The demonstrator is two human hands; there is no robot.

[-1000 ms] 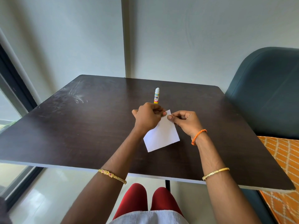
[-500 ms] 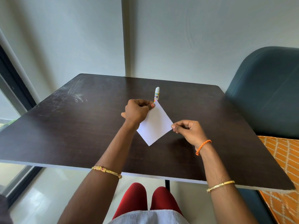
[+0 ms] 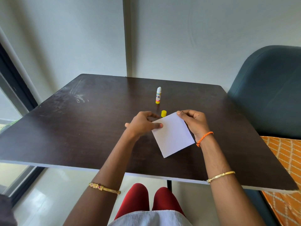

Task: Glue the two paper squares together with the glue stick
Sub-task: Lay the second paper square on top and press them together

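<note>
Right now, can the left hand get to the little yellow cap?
Probably yes. The yellow cap lies on the bare table just beyond the left hand, with nothing between them. But that hand is pinching the white paper, so it would have to let go first.

I see the paper (image 3: pixel 173 136) over the counter (image 3: pixel 81 128), between my left hand (image 3: pixel 143 123) and right hand (image 3: pixel 194 121). The cap (image 3: pixel 163 113) lies just behind the paper; the glue stick (image 3: pixel 158 95) stands farther back. A chair (image 3: pixel 268 95) sits right of the counter.
</note>
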